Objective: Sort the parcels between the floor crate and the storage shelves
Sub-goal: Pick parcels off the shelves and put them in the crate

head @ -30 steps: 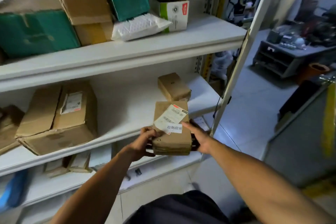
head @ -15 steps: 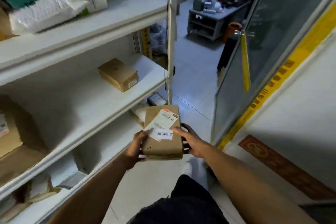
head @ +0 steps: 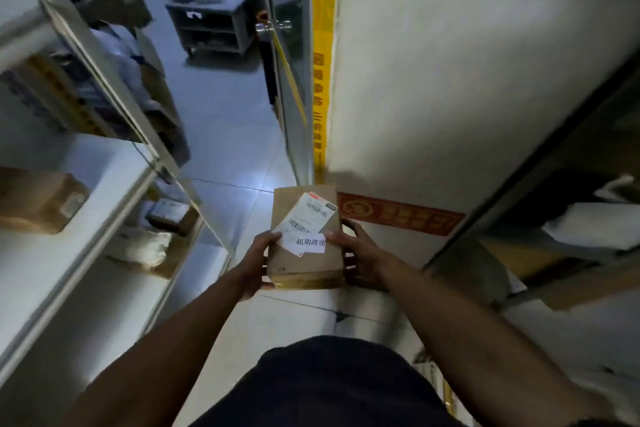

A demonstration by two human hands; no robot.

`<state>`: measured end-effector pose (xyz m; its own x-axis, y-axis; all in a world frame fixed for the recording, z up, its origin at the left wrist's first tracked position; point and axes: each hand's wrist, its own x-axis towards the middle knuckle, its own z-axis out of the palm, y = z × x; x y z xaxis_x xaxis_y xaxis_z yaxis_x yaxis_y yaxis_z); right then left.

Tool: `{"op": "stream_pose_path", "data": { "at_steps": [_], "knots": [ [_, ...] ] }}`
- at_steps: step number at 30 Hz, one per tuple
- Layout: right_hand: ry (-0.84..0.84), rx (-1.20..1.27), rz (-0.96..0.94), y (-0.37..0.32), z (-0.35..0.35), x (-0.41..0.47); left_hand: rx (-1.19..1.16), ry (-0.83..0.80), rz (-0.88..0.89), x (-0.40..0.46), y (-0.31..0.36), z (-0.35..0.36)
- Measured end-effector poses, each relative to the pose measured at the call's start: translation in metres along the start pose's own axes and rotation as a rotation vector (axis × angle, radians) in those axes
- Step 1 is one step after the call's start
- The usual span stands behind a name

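Brown labelled parcel at frame centre, grasped on its sides by left hand and right hand, above the floor, white shelves at left.

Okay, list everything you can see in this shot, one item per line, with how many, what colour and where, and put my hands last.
Parcel: one, brown cardboard, white labels on top, held in mid-frame over the floor.
Small box: one, brown, label on its end, on the left shelf.
Storage shelves: one white unit, along the left side.
Packages on the lower left shelf: at least two, blurred, brown and whitish.
Cart: one, grey, cluttered top, far end of the aisle.
Yellow strip: one, printed, vertical on the wall edge.
Red sign: one, low on the white wall.
Right shelving: dark frame, white bags inside.
Floor: pale tiles.
Left hand: gripping the parcel's left side.
Right hand: gripping its right side.
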<state>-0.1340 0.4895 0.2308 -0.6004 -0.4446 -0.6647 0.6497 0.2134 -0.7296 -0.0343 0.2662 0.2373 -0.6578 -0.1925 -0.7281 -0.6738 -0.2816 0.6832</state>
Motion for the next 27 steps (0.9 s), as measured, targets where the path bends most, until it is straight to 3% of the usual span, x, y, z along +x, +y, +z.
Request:
{"op": "stream_pose_path", "data": {
  "at_steps": [9, 14, 19, 27],
  "knots": [
    [0.32, 0.237, -0.008, 0.057, -0.145, -0.072, 0.329, -0.33, -0.054, 0.041, 0.004, 0.156],
    [0.482, 0.41, -0.025, 0.097, -0.189, -0.121, 0.488, -0.495, -0.101, 0.047, 0.005, 0.234],
    [0.66, 0.634, -0.06, 0.137, -0.184, -0.162, 0.668, -0.681, -0.124, 0.047, -0.002, 0.287],
    [0.928, 0.936, -0.059, 0.198, -0.123, -0.19, 1.008, -0.828, -0.231, 0.041, -0.031, 0.323]
  ]
}}
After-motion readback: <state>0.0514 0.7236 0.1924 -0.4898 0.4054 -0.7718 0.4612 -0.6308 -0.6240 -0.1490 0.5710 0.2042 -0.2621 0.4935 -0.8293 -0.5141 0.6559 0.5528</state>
